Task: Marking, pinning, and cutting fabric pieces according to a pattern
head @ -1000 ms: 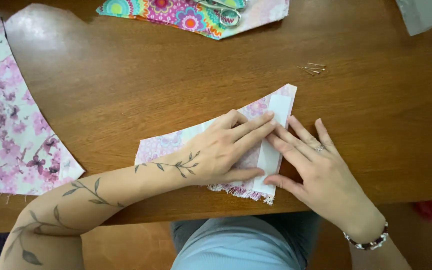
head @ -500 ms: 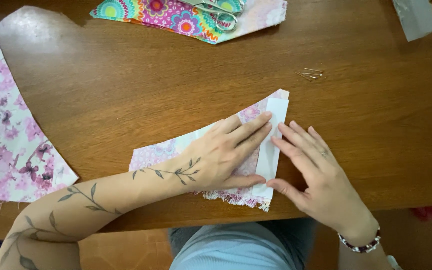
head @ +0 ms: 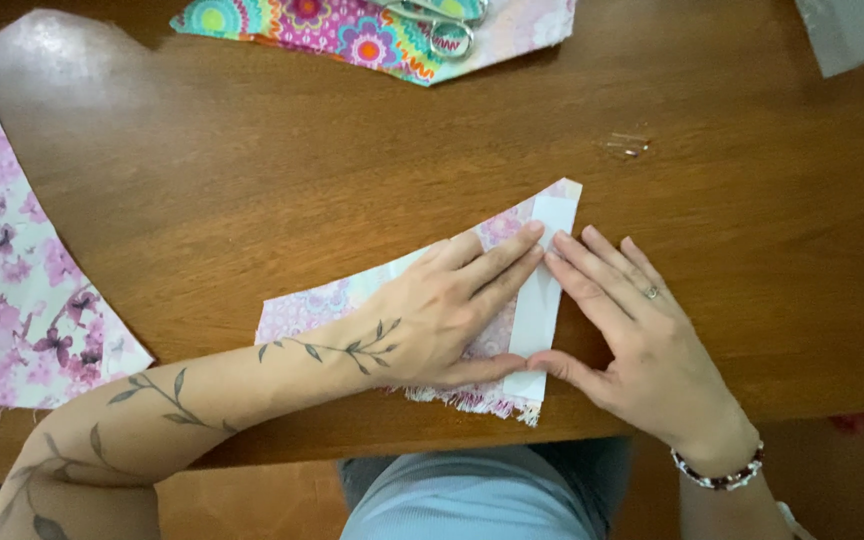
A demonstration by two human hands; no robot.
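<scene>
From my seat, the far left is taken by a large piece of pink blossom-print fabric [head: 7, 250]; its left side is cut off by the frame and its lower edge hangs near the table's near edge. Right of it the wooden table [head: 252, 170] lies bare, the widest open room in view. The left hand [head: 452, 310] lies flat, fingers together, pressing on a small curved piece of pink floral fabric [head: 312, 305] close to the near edge; the hand and forearm hide much of that cloth. Its frayed lower end [head: 472, 402] sits just short of the table edge. A white folded strip [head: 542, 290] runs along the fabric's right side. The right hand [head: 632, 335] presses flat there, fingertips meeting those of the left, thumb on the strip's lower end. Neither hand grips anything. At the far edge a bright multicoloured fabric [head: 352, 35] carries scissors [head: 442, 25], partly cut off. Small pins [head: 629, 146], hard to make out, lie beyond the strip. A grey object [head: 842, 35] is cropped at the far right corner
</scene>
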